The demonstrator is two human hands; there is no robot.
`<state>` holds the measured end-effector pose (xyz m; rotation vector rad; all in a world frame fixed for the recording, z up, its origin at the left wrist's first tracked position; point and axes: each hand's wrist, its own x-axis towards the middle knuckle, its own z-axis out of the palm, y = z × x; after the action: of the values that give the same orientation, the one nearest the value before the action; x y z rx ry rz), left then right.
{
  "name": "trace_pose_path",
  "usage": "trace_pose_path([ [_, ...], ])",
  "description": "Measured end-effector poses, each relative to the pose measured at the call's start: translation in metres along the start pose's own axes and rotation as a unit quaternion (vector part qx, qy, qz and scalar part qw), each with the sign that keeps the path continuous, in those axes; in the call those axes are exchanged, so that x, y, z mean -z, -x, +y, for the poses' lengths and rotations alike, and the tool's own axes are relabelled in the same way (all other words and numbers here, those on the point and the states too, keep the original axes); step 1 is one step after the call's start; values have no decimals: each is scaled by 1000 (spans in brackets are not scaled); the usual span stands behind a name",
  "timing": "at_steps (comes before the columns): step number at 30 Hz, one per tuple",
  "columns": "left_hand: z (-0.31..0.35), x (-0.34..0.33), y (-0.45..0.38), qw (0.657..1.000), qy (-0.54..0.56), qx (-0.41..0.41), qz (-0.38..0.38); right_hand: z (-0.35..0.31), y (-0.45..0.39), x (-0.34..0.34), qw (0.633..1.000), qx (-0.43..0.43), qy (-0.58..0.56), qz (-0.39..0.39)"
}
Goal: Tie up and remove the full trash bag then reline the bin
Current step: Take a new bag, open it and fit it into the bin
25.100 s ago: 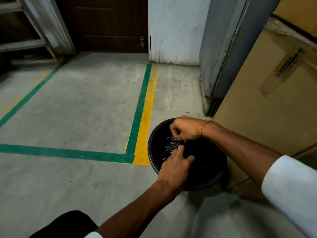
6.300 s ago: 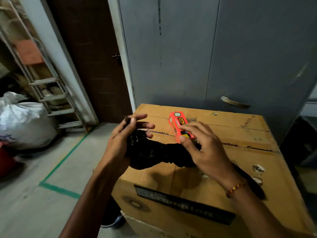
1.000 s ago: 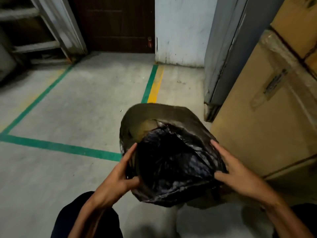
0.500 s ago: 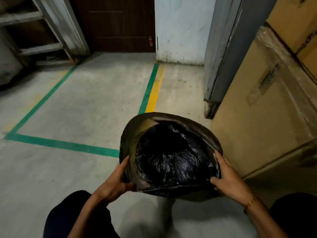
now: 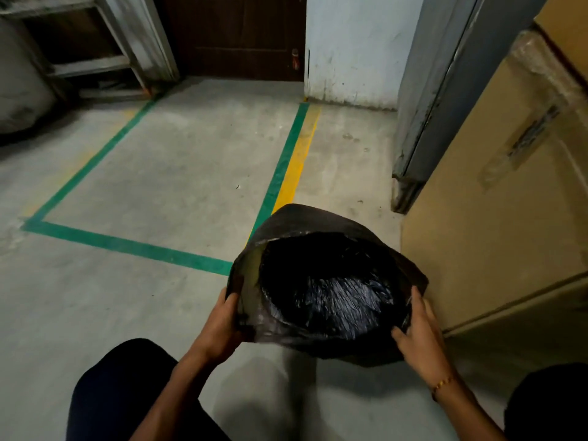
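Looking down past two dark-trousered knees [image 5: 124, 389], so the person's crouched low over the concrete floor [image 5: 159, 186]. Left hand [image 5: 222, 326] grips the near-left edge of the black trash bag [image 5: 318, 224], fingers curled round the plastic with the thumb up along the rim. Right hand [image 5: 420, 338] is on the near-right side, fingers spread and pressing flat against the plastic, not really curled round it; there's a gold bracelet [image 5: 442, 384] on that wrist. The bag's mouth is stretched wide open, and the plastic drapes down over the outside, so the bin itself is totally hidden under it, can't see any of it. Inside just looks shiny and crinkly.

Right beside the bag sits a big cardboard box [image 5: 496, 218]. Green floor tape [image 5: 127, 245] runs off to the left, and a green-and-yellow stripe [image 5: 294, 154] heads away towards a grubby white wall [image 5: 350, 49] and a dark wooden door [image 5: 235, 33]. Grey metal cabinet [image 5: 436, 90] stands past the box.
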<state>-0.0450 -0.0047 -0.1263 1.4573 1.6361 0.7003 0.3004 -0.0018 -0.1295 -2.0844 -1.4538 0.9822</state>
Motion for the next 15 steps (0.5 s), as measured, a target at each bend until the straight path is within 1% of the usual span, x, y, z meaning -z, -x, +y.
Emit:
trace_pose_path([
  [2, -9, 0, -3, 997, -72, 16, 14, 12, -9, -4, 1000, -7, -6, -28],
  [3, -10, 0, -5, 996, -87, 36, 4, 19, -15, -6, 998, -14, -36, -40],
  [4, -11, 1, -6, 991, -133, 33, 2, 21, -17, -5, 997, -25, -62, -44],
  [6, -10, 6, -11, 987, -156, 32, 18, 19, -23, -2, 995, -34, -90, -31],
  [7, -10, 7, -13, 988, -148, 47, 21, 21, -30, -3, 995, -33, -89, -21],
  [8, -10, 10, -17, 992, -117, 51, 24, 14, -32, 0, 995, -33, -91, -15],
  [9, -8, 12, -21, 995, -54, 73, 32, 17, -41, -3, 994, -40, -97, -7],
  [10, -5, 14, -26, 995, 33, 92, 34, 16, -46, -5, 994, -49, -97, -4],
  [12, 7, 12, -36, 976, 182, 118, 27, 11, -53, -10, 989, -71, -130, -8],
  [15, 10, 0, -54, 950, 248, 175, 68, 6, -56, -21, 982, -61, -172, -39],
])
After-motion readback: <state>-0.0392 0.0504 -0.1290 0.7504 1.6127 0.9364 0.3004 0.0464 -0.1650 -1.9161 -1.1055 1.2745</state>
